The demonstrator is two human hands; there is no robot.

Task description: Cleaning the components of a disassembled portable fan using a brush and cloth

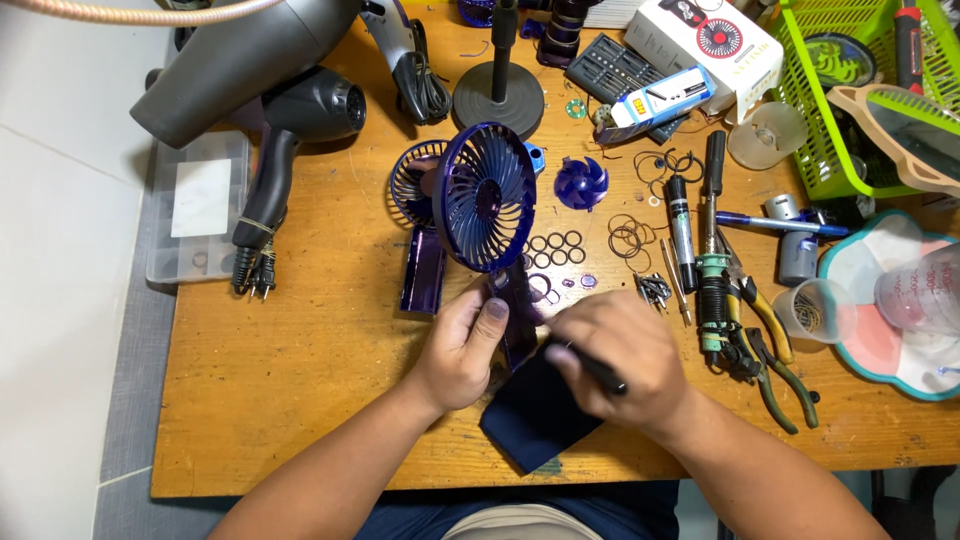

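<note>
The left hand (462,350) is gripping the purple handheld fan (487,200) by its handle, while the right hand (612,358) is pinching a black screwdriver (598,372) over the wooden table (300,400).

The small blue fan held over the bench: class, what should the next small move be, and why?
Probably steady the blue fan and keep the tool tip seated on its handle. The left hand grips the handle below the grille, and the right hand holds a dark tool against it. The loose fan blade and rings suggest disassembly.
</note>
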